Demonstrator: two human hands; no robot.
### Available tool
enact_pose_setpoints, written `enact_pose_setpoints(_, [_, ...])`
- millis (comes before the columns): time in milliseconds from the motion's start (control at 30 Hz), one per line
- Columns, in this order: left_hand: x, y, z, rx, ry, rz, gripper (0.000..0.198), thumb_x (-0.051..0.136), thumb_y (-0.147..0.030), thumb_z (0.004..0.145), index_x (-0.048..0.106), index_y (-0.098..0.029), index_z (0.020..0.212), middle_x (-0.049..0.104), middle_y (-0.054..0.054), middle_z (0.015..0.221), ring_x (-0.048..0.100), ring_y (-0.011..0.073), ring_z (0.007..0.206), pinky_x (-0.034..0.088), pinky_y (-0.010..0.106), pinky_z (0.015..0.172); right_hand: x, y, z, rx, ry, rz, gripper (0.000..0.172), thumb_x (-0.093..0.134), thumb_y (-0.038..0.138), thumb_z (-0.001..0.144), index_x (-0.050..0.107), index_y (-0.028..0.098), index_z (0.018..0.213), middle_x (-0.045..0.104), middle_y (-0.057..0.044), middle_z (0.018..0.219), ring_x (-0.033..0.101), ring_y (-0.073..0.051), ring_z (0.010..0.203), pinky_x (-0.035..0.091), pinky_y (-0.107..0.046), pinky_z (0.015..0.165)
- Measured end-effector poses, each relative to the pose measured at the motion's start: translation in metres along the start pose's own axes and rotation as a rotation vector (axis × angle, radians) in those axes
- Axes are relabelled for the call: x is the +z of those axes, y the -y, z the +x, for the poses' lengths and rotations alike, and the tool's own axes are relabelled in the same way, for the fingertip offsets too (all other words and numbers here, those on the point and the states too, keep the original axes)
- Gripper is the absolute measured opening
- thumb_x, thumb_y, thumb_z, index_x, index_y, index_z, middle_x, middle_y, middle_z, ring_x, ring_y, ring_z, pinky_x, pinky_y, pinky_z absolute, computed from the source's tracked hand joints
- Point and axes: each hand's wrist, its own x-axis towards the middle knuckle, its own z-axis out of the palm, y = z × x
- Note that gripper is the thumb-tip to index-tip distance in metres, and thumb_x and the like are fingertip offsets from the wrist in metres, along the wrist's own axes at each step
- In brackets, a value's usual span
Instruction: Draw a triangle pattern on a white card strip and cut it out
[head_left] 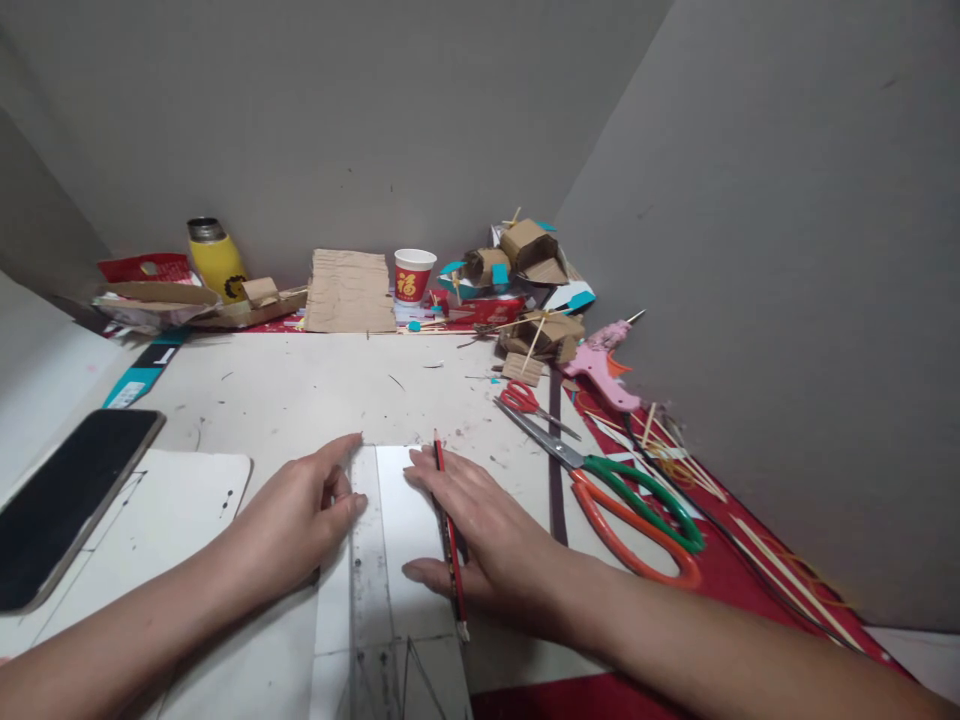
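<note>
A clear ruler [367, 570] lies lengthwise on a white sheet of card or paper [412, 510] that bears drawn pencil lines near me. My left hand [311, 505] holds the ruler by its left side near the far end, thumb on it and index finger stretched to its top corner. On the sheet's right side rests my right hand [487, 520], its fingertips on the paper. A red and black pencil [450, 545] is tucked in that hand, pointing away from me. The near end of the ruler runs out of view.
Large scissors [600, 480] and small red scissors [525, 398] lie at right, near a pink glue gun [604, 365]. A phone [75, 500] sits at left on a marked sheet. Along the back stand a yellow bottle [217, 260], cardboard [351, 290] and a paper cup [414, 275].
</note>
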Motion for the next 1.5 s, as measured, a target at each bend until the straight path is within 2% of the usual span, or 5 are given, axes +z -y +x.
enact_pose_setpoints(333, [0.002,0.003,-0.003,0.043,-0.013,0.098,0.06,0.055,-0.034,0.084,0.052,-0.014,0.14,0.064,0.0,0.07,0.055,0.0187,0.063,0.04,0.033,0.063,0.0,0.002,0.002,-0.069,-0.05,-0.009,0.075,0.081,0.037,0.077,0.047,0.002,0.135,0.051,-0.034,0.141,0.044,-0.044,0.137,0.043,-0.06,0.108])
enact_pose_setpoints(667, [0.008,0.005,-0.008,0.157,-0.072,0.187,0.052,0.051,-0.031,0.085,0.057,-0.016,0.135,0.065,0.002,0.069,0.055,0.0191,0.059,0.037,0.033,0.06,-0.001,0.004,0.0,-0.044,-0.05,0.024,0.075,0.077,0.037,0.081,0.041,0.011,0.141,0.048,-0.028,0.146,0.042,-0.041,0.139,0.042,-0.06,0.108])
enact_pose_setpoints(1033, [0.014,0.012,-0.007,0.261,-0.131,0.256,0.035,0.051,-0.024,0.085,0.068,-0.022,0.115,0.066,0.002,0.066,0.056,0.0201,0.059,0.032,0.033,0.058,-0.007,0.005,-0.002,0.024,0.04,0.035,0.073,0.077,0.04,0.081,0.045,0.014,0.142,0.045,-0.024,0.151,0.038,-0.037,0.143,0.038,-0.058,0.113])
enact_pose_setpoints(1200, [0.014,0.012,-0.006,0.282,-0.134,0.261,0.029,0.051,-0.022,0.085,0.069,-0.021,0.108,0.066,0.003,0.066,0.056,0.0197,0.058,0.031,0.032,0.057,-0.008,0.007,0.0,0.041,0.066,0.035,0.074,0.078,0.039,0.08,0.047,0.009,0.14,0.044,-0.027,0.151,0.036,-0.038,0.144,0.037,-0.059,0.113])
enact_pose_setpoints(1500, [0.013,0.01,-0.007,0.272,-0.119,0.29,0.021,0.049,-0.021,0.085,0.068,-0.022,0.095,0.066,0.004,0.069,0.059,0.0218,0.062,0.034,0.034,0.059,-0.009,0.01,0.002,0.052,0.058,0.035,0.074,0.08,0.034,0.078,0.047,0.014,0.14,0.045,-0.025,0.151,0.039,-0.038,0.142,0.04,-0.059,0.111])
